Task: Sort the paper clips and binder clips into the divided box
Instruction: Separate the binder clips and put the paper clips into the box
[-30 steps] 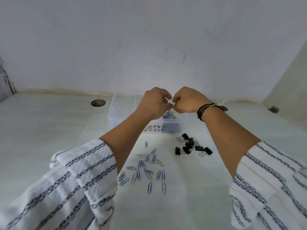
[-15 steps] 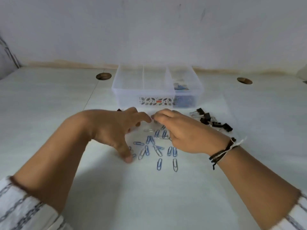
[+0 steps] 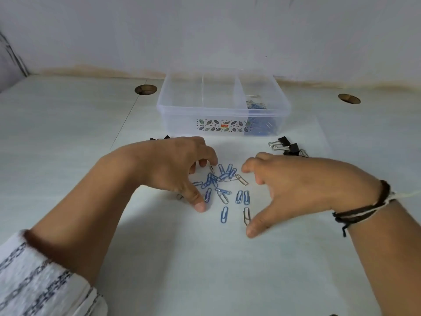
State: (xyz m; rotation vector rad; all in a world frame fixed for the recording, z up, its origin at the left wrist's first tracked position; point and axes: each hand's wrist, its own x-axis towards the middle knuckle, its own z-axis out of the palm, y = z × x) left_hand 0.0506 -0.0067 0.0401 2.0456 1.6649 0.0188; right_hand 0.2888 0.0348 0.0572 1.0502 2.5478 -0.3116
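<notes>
From the head view, the loose paper clips [image 3: 224,188] lie on the surface [image 3: 68,133] between your two hands, most with their long axes running away from you; your left hand [image 3: 173,165] sits nearer the dense cluster, its fingers [image 3: 200,205] spread and curled, thumb tip just beside a blue clip, gripping nothing; your right hand [image 3: 296,188] is likewise splayed and empty; the divided box [image 3: 205,110] stands beyond, binder clips [image 3: 287,147] by its right corner.

Pale, faintly streaked counter [image 3: 68,137] under soft, even light. Plain whitish wall [image 3: 205,30] behind, stained brown along the bottom edge. Two round cable holes: left hole [image 3: 145,89], right hole [image 3: 349,98]. Thin seam [image 3: 127,117] near the left hole.
</notes>
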